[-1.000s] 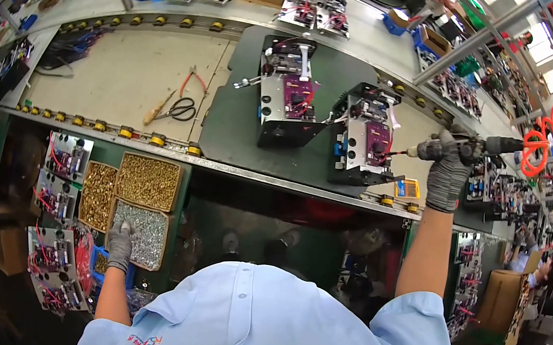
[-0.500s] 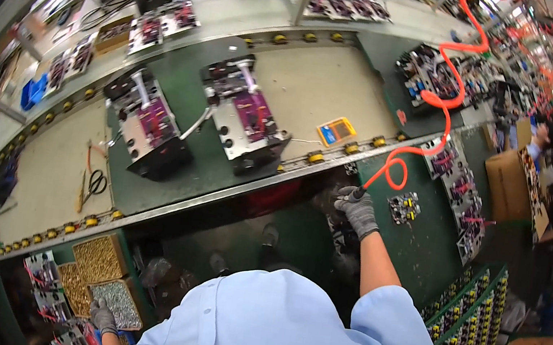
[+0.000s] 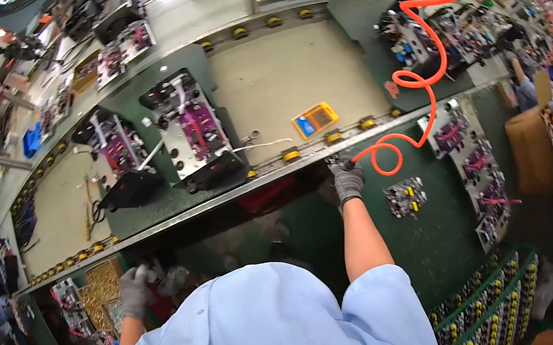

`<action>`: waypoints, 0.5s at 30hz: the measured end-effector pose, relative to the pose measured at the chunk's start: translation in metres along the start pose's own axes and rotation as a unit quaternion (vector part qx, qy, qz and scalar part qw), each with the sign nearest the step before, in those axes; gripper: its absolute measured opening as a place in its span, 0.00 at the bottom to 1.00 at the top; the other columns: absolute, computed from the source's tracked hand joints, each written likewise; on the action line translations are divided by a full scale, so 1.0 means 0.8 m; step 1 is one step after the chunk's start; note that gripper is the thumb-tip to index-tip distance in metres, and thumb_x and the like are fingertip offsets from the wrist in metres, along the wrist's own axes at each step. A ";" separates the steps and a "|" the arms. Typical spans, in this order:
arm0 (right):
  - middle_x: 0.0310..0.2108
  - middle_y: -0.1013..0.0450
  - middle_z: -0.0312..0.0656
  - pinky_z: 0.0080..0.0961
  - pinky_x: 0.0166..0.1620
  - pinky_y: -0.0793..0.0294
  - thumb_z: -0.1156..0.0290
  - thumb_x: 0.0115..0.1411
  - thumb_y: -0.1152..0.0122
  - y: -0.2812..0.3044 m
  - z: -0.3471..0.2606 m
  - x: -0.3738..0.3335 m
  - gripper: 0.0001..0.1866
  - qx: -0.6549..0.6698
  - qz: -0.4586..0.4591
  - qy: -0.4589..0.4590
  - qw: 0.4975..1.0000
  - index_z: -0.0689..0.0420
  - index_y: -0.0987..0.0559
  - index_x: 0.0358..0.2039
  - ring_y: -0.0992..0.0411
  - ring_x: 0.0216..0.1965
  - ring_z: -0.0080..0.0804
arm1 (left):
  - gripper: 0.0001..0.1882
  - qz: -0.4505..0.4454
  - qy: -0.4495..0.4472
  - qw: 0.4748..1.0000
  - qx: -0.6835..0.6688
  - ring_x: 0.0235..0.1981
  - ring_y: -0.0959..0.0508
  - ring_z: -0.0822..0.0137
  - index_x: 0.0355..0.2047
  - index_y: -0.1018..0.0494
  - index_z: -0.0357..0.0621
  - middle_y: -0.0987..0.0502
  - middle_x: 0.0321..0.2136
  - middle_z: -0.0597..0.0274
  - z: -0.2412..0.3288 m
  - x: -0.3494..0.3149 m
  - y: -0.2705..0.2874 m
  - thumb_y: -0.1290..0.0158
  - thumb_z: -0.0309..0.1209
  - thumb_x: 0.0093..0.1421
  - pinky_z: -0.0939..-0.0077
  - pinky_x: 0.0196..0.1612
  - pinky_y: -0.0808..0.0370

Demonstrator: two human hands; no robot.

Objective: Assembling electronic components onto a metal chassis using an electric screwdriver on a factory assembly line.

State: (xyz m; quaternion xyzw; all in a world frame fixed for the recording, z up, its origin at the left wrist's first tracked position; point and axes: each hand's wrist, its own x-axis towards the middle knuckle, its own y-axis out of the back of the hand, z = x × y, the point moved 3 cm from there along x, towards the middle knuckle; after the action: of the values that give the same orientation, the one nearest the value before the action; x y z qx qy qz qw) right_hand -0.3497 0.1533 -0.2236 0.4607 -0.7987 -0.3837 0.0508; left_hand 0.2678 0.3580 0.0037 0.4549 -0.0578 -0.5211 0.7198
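Note:
My right hand [image 3: 348, 183], in a grey glove, is closed around an air tool [image 3: 349, 164] at the conveyor's near edge. Its black end shows above my fingers and the rest is hidden. An orange coiled hose [image 3: 386, 163] runs up from it. To its right a small circuit board [image 3: 405, 197] lies on the green bench. My gloved left hand [image 3: 134, 290] is raised beside bins of brass-coloured screws [image 3: 103, 282] and silver screws [image 3: 114, 313]. Its fingers are pressed together; whatever they hold is too small to make out.
On the conveyor stand two black-and-silver chassis with purple boards [image 3: 197, 129], [image 3: 121, 146]. A yellow-and-blue case [image 3: 314, 120] and hand tools [image 3: 92, 207] lie beside them. Board assemblies [image 3: 477, 164] line the right bench. Green racks of parts [image 3: 486, 317] and a cardboard box [image 3: 532, 140] stand at right.
My left hand has lifted out of the silver screw bin and moved up and right. My right hand, still on the air tool, is nearer the conveyor rail. The whole view has turned.

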 end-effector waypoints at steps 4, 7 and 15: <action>0.33 0.20 0.47 0.39 0.42 0.24 0.65 0.55 0.34 0.017 -0.067 -0.046 0.13 0.139 -0.031 0.101 0.985 0.56 0.19 0.39 0.22 0.36 0.44 | 0.24 -0.105 -0.021 0.987 0.121 0.38 0.18 0.50 0.41 0.20 0.36 0.18 0.36 0.43 0.072 0.001 -0.085 0.47 0.47 0.62 0.60 0.44 0.24; 0.42 0.24 0.41 0.31 0.47 0.24 0.77 0.49 0.30 0.052 0.032 -0.031 0.28 0.168 -0.045 0.100 0.980 0.58 0.26 0.52 0.25 0.41 0.34 | 0.22 -0.204 -0.111 0.968 0.099 0.41 0.19 0.43 0.38 0.21 0.34 0.19 0.36 0.41 0.122 0.014 -0.132 0.47 0.44 0.62 0.58 0.45 0.24; 0.44 0.22 0.52 0.36 0.51 0.23 0.72 0.53 0.30 0.251 0.160 -0.057 0.24 -0.118 0.203 -0.081 0.969 0.60 0.24 0.51 0.22 0.46 0.42 | 0.19 -0.226 -0.031 0.973 0.025 0.33 0.20 0.58 0.39 0.21 0.34 0.19 0.31 0.46 0.104 0.029 -0.147 0.46 0.42 0.62 0.65 0.40 0.25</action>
State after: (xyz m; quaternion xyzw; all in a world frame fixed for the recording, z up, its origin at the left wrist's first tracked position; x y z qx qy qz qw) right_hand -0.5189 0.3177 -0.1684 0.2465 -0.8263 -0.4929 0.1164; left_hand 0.1496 0.2847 -0.0415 0.4579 0.0113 -0.6826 0.5694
